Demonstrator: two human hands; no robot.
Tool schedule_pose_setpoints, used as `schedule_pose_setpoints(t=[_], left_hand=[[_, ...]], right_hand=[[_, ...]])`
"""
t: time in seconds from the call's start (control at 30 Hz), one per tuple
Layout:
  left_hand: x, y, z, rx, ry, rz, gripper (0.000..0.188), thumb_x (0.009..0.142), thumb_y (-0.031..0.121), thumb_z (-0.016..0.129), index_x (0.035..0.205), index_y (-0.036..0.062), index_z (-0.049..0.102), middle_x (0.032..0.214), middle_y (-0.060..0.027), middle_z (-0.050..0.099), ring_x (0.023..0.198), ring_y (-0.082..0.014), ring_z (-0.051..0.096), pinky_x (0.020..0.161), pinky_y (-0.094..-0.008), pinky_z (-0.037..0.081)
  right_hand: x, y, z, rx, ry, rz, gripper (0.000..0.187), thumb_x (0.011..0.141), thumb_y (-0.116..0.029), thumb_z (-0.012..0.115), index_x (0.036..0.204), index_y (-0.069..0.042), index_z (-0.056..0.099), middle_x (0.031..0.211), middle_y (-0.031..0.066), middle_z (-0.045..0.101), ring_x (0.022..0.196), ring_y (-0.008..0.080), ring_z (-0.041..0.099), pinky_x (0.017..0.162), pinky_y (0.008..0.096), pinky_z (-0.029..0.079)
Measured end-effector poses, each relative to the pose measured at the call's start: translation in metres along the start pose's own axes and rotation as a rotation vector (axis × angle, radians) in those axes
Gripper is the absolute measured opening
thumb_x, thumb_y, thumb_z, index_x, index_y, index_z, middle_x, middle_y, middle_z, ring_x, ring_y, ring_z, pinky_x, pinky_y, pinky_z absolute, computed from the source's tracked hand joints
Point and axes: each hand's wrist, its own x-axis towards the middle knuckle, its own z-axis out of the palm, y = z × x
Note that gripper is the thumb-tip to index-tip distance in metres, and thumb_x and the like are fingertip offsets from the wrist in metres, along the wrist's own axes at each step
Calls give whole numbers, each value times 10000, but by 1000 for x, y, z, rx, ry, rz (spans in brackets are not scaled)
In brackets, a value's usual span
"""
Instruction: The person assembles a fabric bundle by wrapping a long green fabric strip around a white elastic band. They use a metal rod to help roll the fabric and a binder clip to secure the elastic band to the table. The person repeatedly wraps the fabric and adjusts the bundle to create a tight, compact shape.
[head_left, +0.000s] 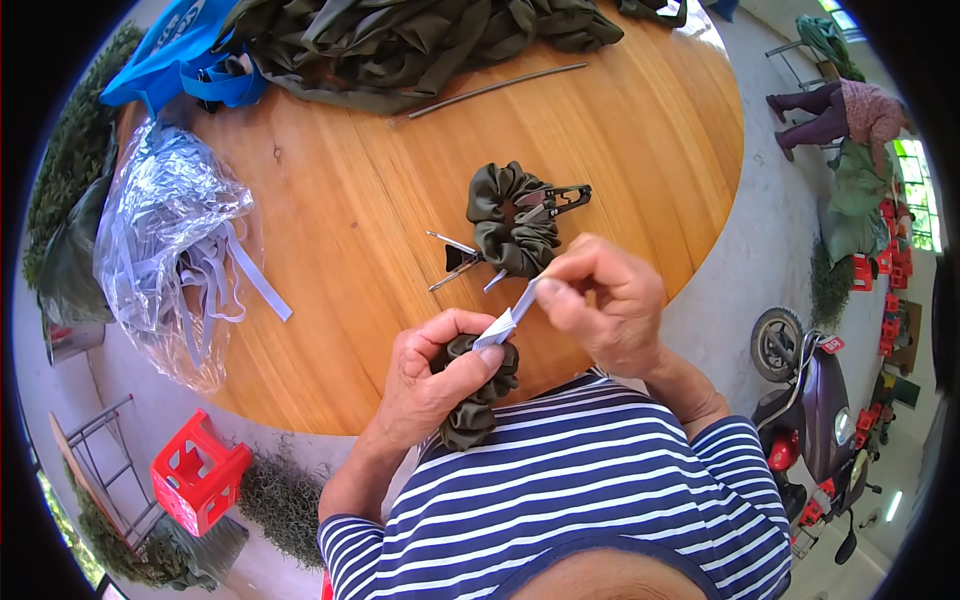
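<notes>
My left hand [420,380] is closed around a dark olive satin fabric tube [470,420], gathered like a scrunchie, close to my body at the table's near edge. A flat white elastic band [518,308] comes out at its upper end. My left thumb and fingers press on the band there. The fingers of my right hand [608,300] pinch the band's other part and hold it up to the right. Just beyond my hands lies an olive scrunchie [490,195] with a dark clip [570,198] on it. Small thread snips [455,262] lie at its left side.
A heap of olive fabric [400,45] covers the table's far side, with a thin rod [490,90] before it. At left are a clear plastic bag [165,220] of white elastic strips and a blue bag [170,55]. A red stool [200,472] and a scooter [825,420] stand on the floor.
</notes>
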Motion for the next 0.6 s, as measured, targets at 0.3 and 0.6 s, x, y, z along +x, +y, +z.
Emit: schedule_pose_setpoints(t=[0.3, 0.6], left_hand=[[0, -13, 8, -153, 68, 142, 137, 829, 65, 569, 944, -6, 595, 791, -8, 598, 694, -38, 543, 625, -177, 454], [7, -21, 9, -77, 143, 196, 154, 845, 96, 571, 944, -15, 611, 798, 7, 599, 676, -18, 505, 599, -161, 414]], right_hand=[[-4, -3, 6, 378, -94, 328, 123, 760, -69, 664, 846, 3, 615, 711, 4, 533, 584, 45, 479, 515, 179, 383], [-10, 19, 9, 292, -216, 133, 145, 779, -78, 651, 915, -29, 647, 804, 12, 530, 736, 76, 477, 621, 189, 393]])
